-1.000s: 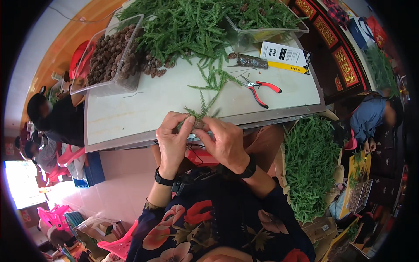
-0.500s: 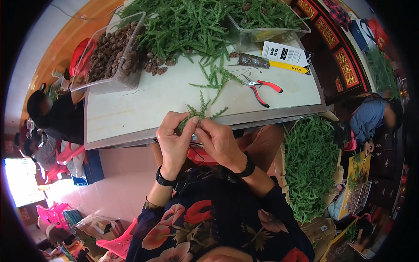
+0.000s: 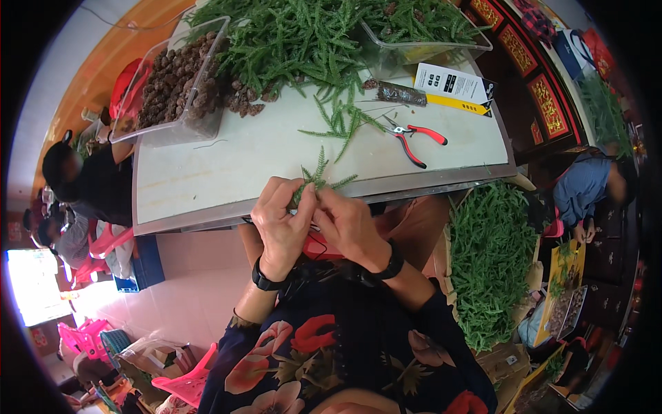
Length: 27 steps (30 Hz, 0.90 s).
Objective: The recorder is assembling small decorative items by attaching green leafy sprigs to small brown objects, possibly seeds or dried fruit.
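Both hands meet just over the near edge of the white table [image 3: 207, 183]. My left hand [image 3: 279, 219] pinches a small green artificial pine sprig [image 3: 320, 165] between thumb and fingers. Pressed close beside it, my right hand [image 3: 353, 229] grips the same sprig low down, where the fingers hide its stem. The sprig's tips fan up and to the right above the fingers. Beyond the hands lie a few loose sprigs [image 3: 338, 119]. Red-handled pliers [image 3: 416, 141] rest to the right of these, jaws slightly apart.
Pine cones fill a clear bin [image 3: 200, 103] at the back left. Greenery [image 3: 289, 48] is heaped at the back, beside another clear bin [image 3: 427, 50]. A wrapped bundle [image 3: 400, 94] lies near a card [image 3: 452, 83]. A box of greenery [image 3: 489, 269] stands right; people sit both sides.
Both hands have shifted slightly, the left one a little to the right and closer to the right hand. The sprig has turned slightly, and less of it shows above the fingers.
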Each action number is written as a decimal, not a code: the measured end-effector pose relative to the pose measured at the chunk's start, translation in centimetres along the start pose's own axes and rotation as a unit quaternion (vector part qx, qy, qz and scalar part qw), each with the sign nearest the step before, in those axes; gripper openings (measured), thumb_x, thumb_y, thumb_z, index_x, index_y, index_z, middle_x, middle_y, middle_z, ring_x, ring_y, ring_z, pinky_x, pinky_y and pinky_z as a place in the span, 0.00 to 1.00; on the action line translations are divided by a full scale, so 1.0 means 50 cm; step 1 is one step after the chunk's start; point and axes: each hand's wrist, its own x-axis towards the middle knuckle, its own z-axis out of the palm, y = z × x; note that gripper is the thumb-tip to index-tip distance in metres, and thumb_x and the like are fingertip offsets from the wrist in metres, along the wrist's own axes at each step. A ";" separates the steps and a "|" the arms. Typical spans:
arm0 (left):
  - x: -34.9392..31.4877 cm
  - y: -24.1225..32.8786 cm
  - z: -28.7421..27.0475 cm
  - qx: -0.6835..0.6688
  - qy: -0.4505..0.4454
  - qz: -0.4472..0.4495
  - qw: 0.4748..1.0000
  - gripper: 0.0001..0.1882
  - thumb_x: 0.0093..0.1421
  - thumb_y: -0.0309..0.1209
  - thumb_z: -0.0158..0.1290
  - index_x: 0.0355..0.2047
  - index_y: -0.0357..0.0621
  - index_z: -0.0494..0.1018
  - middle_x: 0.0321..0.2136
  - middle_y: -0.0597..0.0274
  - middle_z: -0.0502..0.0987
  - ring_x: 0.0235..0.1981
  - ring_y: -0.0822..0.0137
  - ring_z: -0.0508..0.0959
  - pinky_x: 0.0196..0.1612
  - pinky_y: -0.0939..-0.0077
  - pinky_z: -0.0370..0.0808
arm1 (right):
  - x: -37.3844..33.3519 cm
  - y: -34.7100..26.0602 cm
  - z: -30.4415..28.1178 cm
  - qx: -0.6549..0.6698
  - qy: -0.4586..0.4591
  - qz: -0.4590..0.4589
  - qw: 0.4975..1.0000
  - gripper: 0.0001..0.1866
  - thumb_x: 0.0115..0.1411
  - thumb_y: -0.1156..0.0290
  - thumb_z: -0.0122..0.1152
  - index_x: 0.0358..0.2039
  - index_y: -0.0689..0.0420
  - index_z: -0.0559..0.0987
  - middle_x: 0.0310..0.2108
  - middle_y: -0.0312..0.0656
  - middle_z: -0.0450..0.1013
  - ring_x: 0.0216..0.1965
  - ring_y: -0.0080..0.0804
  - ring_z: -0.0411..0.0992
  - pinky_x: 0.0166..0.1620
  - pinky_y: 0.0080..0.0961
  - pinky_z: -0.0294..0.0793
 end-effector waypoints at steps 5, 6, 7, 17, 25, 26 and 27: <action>-0.003 -0.009 -0.002 0.003 -0.001 0.029 1.000 0.05 0.51 0.22 0.60 0.30 0.37 0.77 0.23 0.58 0.73 0.18 0.67 0.71 0.23 0.75 0.68 | 0.034 -0.010 -0.079 -0.014 -0.060 -0.021 0.998 0.06 0.58 0.73 0.60 0.35 0.61 0.75 0.24 0.44 0.74 0.20 0.40 0.71 0.24 0.28 0.68; -0.004 -0.011 -0.001 0.000 -0.006 0.028 1.000 0.05 0.51 0.21 0.60 0.30 0.37 0.77 0.23 0.57 0.73 0.19 0.67 0.71 0.23 0.75 0.68 | 0.044 -0.018 -0.091 -0.005 -0.044 -0.007 0.999 0.06 0.58 0.73 0.60 0.35 0.60 0.76 0.25 0.42 0.75 0.21 0.35 0.70 0.25 0.25 0.68; -0.004 -0.012 0.000 -0.002 -0.011 0.028 1.000 0.05 0.51 0.21 0.60 0.30 0.37 0.77 0.23 0.57 0.73 0.19 0.67 0.71 0.23 0.75 0.68 | 0.054 -0.024 -0.101 0.004 -0.028 0.006 1.000 0.06 0.57 0.73 0.61 0.34 0.60 0.77 0.26 0.40 0.75 0.21 0.30 0.69 0.26 0.22 0.67; -0.013 0.022 0.020 -0.007 -0.050 0.049 0.998 0.04 0.53 0.20 0.58 0.31 0.37 0.77 0.24 0.57 0.74 0.21 0.66 0.73 0.24 0.75 0.69 | 0.082 0.033 -0.123 0.143 -0.134 0.027 0.980 0.08 0.58 0.73 0.61 0.38 0.61 0.78 0.33 0.35 0.75 0.30 0.17 0.67 0.35 0.17 0.66; -0.014 0.007 0.034 -0.135 -0.115 -0.105 0.979 0.03 0.56 0.21 0.55 0.31 0.34 0.76 0.24 0.61 0.73 0.24 0.72 0.72 0.29 0.78 0.68 | 0.050 0.039 -0.114 0.398 -0.082 0.171 0.898 0.07 0.60 0.71 0.60 0.34 0.62 0.78 0.29 0.30 0.74 0.30 0.14 0.66 0.32 0.15 0.65; -0.016 0.003 0.037 -0.151 -0.120 -0.118 0.974 0.03 0.56 0.21 0.55 0.31 0.33 0.76 0.24 0.62 0.73 0.24 0.72 0.72 0.29 0.79 0.68 | 0.050 0.042 -0.117 0.372 -0.100 0.170 0.907 0.06 0.61 0.71 0.60 0.34 0.61 0.77 0.29 0.29 0.73 0.29 0.13 0.65 0.31 0.14 0.65; -0.016 0.000 0.039 -0.167 -0.124 -0.131 0.969 0.04 0.56 0.21 0.55 0.31 0.33 0.76 0.24 0.62 0.73 0.25 0.73 0.71 0.30 0.79 0.68 | 0.050 0.044 -0.122 0.345 -0.117 0.170 0.916 0.06 0.61 0.72 0.60 0.33 0.61 0.77 0.29 0.28 0.73 0.28 0.12 0.65 0.31 0.13 0.65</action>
